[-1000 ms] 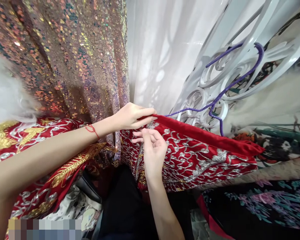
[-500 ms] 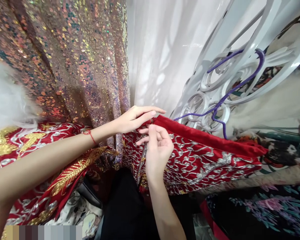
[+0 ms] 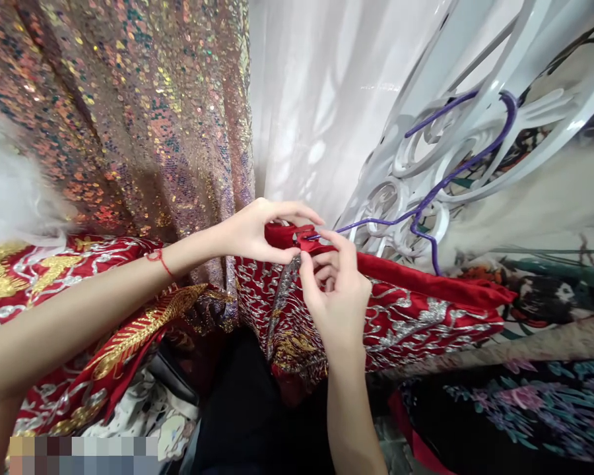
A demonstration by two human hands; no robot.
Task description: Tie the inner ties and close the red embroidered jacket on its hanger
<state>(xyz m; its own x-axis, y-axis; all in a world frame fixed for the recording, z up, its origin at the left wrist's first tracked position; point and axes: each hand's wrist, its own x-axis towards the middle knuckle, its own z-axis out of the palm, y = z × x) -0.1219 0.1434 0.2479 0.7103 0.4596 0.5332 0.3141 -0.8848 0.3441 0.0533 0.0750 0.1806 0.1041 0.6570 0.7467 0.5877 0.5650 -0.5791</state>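
Left hand (image 3: 257, 231) and right hand (image 3: 337, 297) both pinch the collar of the red embroidered garment (image 3: 400, 310), hung on a purple hanger (image 3: 440, 185) beside sequined fabric (image 3: 129, 119).

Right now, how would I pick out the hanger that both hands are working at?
Start at the white scrolled metal frame on the right. A thin purple wire hanger hooks over it and slants down into the red embroidered garment. It is the only purple line against the white metal.
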